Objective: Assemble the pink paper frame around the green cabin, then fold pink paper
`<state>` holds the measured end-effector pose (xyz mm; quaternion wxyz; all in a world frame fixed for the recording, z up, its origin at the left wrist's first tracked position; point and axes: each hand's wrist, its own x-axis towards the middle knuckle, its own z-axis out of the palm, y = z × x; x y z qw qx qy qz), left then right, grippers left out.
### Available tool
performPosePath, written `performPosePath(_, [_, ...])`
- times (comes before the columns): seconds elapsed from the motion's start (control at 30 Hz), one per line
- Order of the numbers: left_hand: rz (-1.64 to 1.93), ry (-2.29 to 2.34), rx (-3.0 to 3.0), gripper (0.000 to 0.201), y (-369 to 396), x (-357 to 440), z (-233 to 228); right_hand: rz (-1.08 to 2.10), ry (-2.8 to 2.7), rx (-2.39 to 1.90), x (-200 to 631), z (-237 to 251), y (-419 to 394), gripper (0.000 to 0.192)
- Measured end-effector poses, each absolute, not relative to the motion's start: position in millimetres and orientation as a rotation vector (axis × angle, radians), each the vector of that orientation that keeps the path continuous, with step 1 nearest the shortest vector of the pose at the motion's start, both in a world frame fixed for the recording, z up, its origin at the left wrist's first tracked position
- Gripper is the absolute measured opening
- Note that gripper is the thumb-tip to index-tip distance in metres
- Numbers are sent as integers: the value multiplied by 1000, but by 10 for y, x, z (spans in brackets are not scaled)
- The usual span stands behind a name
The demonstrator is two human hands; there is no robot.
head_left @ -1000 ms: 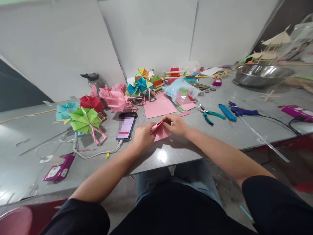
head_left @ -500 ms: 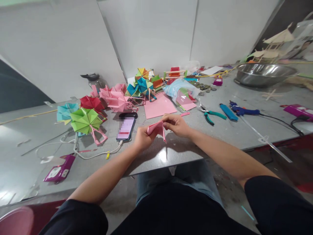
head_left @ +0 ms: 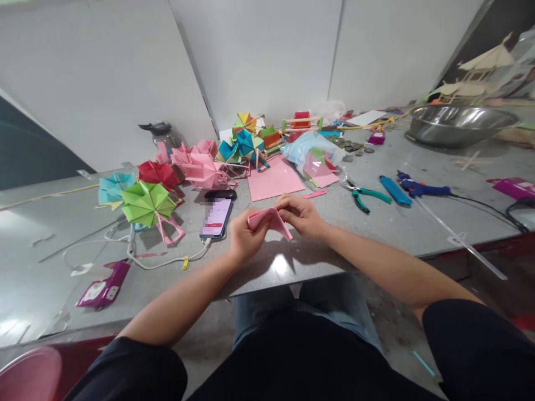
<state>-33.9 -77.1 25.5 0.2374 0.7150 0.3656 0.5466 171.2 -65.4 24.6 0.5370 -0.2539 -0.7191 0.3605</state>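
A folded piece of pink paper (head_left: pixel 271 220) is held just above the near edge of the table. My left hand (head_left: pixel 246 236) grips its left side, thumb pressed along the fold. On the other side my right hand (head_left: pixel 304 217) pinches the paper between thumb and fingers. Beyond the hands lie flat pink sheets (head_left: pixel 273 181) and a small pink strip (head_left: pixel 315 194). A phone (head_left: pixel 216 217) with its screen lit lies left of my left hand, a white cable plugged into it.
Folded paper umbrellas stand at the left, a green one (head_left: pixel 148 203) nearest. Teal-handled pliers (head_left: pixel 371 195), a blue cutter (head_left: pixel 395 191) and a blue glue gun (head_left: pixel 428 189) lie to the right. A steel basin (head_left: pixel 462 128) stands at the far right, a purple pack (head_left: pixel 104 285) at the near left.
The pink paper has turned in my hands, so more of its right-hand flap shows. Both hands keep their hold, and the view has shifted slightly.
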Motion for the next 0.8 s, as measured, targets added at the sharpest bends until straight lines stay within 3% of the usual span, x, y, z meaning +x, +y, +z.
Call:
performPosePath(0.57, [1587,756,2164,12,-788,-324,140,923,-1627,-481,1616,167,-705,30])
performPosePath(0.8, [1610,717,2140,14,-783,-317,79,1096,-1546,-496,1573,181,-744,39])
